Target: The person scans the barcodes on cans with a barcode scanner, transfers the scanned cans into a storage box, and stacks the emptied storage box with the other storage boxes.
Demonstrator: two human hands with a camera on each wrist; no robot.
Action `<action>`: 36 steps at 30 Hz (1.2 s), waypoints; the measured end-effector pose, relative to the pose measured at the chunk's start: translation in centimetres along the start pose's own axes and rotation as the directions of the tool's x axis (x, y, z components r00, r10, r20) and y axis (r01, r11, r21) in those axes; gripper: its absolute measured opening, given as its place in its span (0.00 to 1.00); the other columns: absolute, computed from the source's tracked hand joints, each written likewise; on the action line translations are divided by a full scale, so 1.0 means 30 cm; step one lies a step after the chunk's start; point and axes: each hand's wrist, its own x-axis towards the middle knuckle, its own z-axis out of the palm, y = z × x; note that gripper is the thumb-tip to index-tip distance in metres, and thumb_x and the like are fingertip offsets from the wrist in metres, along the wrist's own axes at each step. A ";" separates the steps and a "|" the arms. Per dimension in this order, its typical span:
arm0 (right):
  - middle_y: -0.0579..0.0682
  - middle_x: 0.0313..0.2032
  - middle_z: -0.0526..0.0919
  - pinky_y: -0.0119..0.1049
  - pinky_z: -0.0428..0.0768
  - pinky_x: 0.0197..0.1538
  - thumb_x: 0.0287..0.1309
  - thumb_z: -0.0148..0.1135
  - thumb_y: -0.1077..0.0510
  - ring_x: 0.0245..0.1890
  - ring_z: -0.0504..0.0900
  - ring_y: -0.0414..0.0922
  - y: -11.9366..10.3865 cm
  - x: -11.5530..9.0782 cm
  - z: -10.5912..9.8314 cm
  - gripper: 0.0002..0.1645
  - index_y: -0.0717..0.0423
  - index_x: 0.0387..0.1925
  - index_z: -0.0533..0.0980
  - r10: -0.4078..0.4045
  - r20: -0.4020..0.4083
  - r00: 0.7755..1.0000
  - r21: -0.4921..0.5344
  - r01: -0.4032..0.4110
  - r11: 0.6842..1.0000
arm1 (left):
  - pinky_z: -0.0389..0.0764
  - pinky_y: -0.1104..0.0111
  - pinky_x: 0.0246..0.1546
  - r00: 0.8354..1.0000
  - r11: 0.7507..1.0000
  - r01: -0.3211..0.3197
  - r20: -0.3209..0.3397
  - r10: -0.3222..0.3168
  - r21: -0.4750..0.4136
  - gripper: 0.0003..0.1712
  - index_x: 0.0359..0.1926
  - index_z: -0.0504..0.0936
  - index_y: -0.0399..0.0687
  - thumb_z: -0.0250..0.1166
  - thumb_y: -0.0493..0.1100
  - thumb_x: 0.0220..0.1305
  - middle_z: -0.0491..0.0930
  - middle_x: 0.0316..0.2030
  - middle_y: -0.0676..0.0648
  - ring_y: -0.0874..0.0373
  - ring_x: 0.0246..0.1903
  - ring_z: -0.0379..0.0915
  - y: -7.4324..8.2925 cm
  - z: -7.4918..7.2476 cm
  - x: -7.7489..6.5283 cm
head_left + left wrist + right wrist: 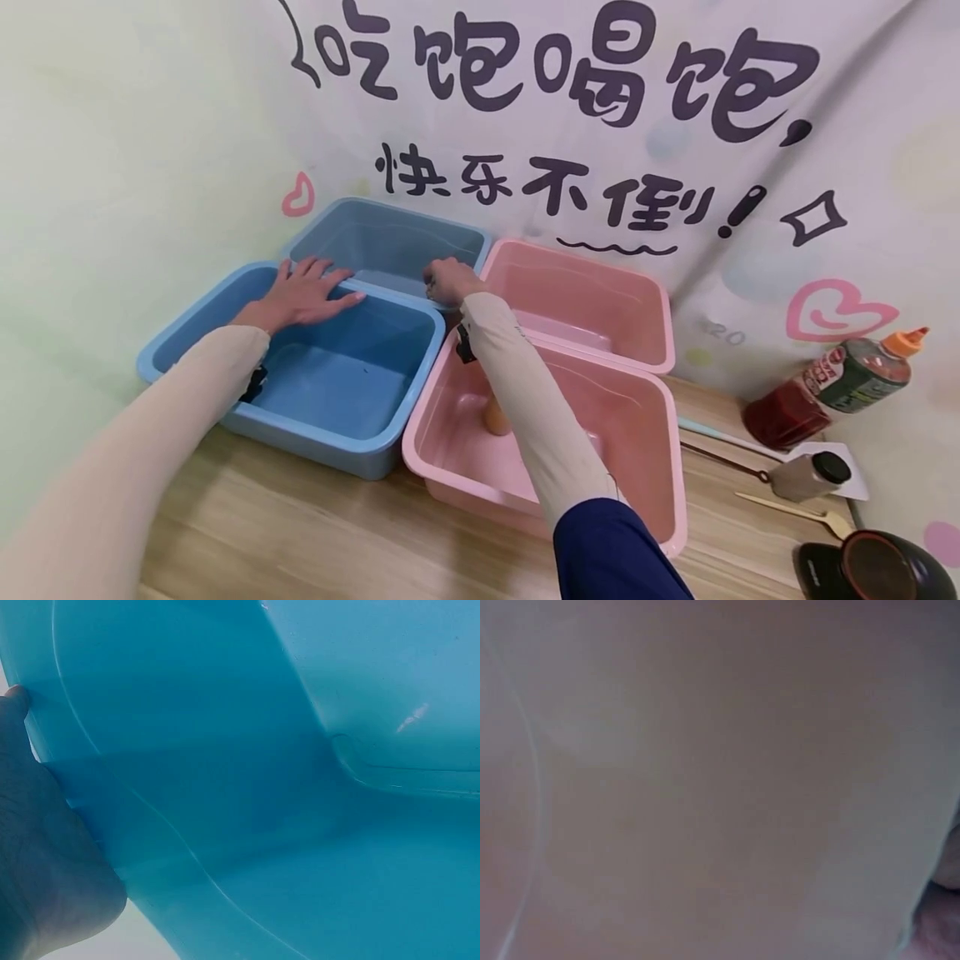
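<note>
Two blue plastic bins stand on the left, the near blue bin (330,417) in front of the far blue bin (375,225). My left hand (300,296) lies over the rims where they meet, fingers spread and fairly straight. In the left wrist view, the left hand (56,855) is at the edge of a blue wall. My right hand (450,281) is at the far blue bin's near right corner, its fingers bent downward. Something small and dark shows by those fingers; whether they hold it or the rim is hidden. The right wrist view is blurred.
A near pink bin (645,450) and a far pink bin (577,287) stand to the right. A tan rounded object (496,417) sits in the near one, under my right forearm. Further right are a sauce bottle (832,387), a shaker (810,476), a spoon (795,510) and a black device (877,571).
</note>
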 end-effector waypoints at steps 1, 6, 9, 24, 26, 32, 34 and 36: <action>0.51 0.55 0.82 0.38 0.81 0.50 0.67 0.58 0.61 0.45 0.80 0.46 0.000 -0.001 -0.002 0.21 0.51 0.60 0.77 0.000 0.001 1.000 0.000 0.000 1.000 | 0.31 0.30 0.70 1.000 1.000 0.001 0.000 -0.001 0.001 0.50 0.76 0.59 0.46 0.44 0.76 0.67 0.52 0.74 0.28 0.28 0.74 0.40 0.002 -0.002 0.000; 0.52 0.54 0.82 0.38 0.80 0.49 0.66 0.58 0.61 0.44 0.80 0.47 0.002 -0.006 -0.006 0.22 0.51 0.61 0.77 -0.001 0.009 1.000 0.004 0.001 1.000 | 0.32 0.29 0.70 1.000 1.000 0.004 0.010 -0.004 0.003 0.46 0.75 0.59 0.46 0.47 0.71 0.70 0.52 0.74 0.28 0.28 0.74 0.40 0.013 -0.008 0.001; 0.52 0.54 0.82 0.38 0.81 0.50 0.67 0.59 0.59 0.45 0.80 0.47 0.001 -0.007 -0.004 0.21 0.51 0.60 0.77 0.003 0.018 1.000 -0.012 -0.003 1.000 | 0.32 0.29 0.70 1.000 1.000 0.005 0.015 -0.005 0.003 0.45 0.75 0.59 0.47 0.47 0.71 0.70 0.52 0.74 0.29 0.28 0.74 0.40 0.014 -0.004 0.000; 0.50 0.52 0.82 0.40 0.81 0.52 0.66 0.60 0.60 0.45 0.79 0.48 -0.009 -0.001 -0.003 0.19 0.49 0.58 0.78 0.039 0.036 0.999 -0.053 -0.037 0.998 | 0.32 0.29 0.70 1.000 1.000 0.007 0.013 -0.008 0.007 0.45 0.75 0.59 0.47 0.47 0.70 0.70 0.52 0.74 0.29 0.28 0.74 0.40 0.013 -0.008 -0.001; 0.50 0.51 0.82 0.40 0.81 0.52 0.66 0.60 0.60 0.45 0.79 0.48 -0.011 -0.002 -0.004 0.20 0.49 0.58 0.78 0.038 0.039 0.999 -0.062 -0.036 0.997 | 0.33 0.29 0.70 1.000 1.000 0.008 0.015 -0.008 0.008 0.45 0.75 0.59 0.47 0.47 0.70 0.70 0.52 0.74 0.29 0.28 0.74 0.40 0.014 -0.009 -0.002; 0.50 0.51 0.82 0.40 0.81 0.52 0.65 0.60 0.61 0.45 0.79 0.47 -0.014 0.002 -0.004 0.20 0.49 0.58 0.78 0.048 0.032 0.998 -0.063 -0.046 0.997 | 0.32 0.29 0.70 1.000 1.000 0.009 0.008 -0.009 0.008 0.44 0.75 0.59 0.47 0.48 0.69 0.70 0.52 0.74 0.29 0.28 0.74 0.40 0.009 -0.008 0.003; 0.50 0.52 0.82 0.40 0.81 0.53 0.65 0.60 0.61 0.45 0.79 0.47 -0.014 0.002 -0.002 0.20 0.48 0.58 0.78 0.049 0.030 0.998 -0.069 -0.047 0.997 | 0.32 0.29 0.70 1.000 1.000 0.007 0.006 -0.007 0.007 0.44 0.75 0.59 0.47 0.48 0.70 0.70 0.52 0.74 0.29 0.28 0.74 0.41 0.007 -0.007 0.004; 0.50 0.52 0.82 0.40 0.80 0.53 0.65 0.60 0.60 0.45 0.79 0.47 -0.011 0.002 0.002 0.20 0.48 0.58 0.78 0.049 0.027 0.998 -0.069 -0.047 0.996 | 0.33 0.29 0.70 1.000 1.000 0.007 0.007 -0.007 0.006 0.44 0.75 0.59 0.46 0.48 0.69 0.70 0.52 0.74 0.29 0.28 0.74 0.41 0.009 -0.006 0.005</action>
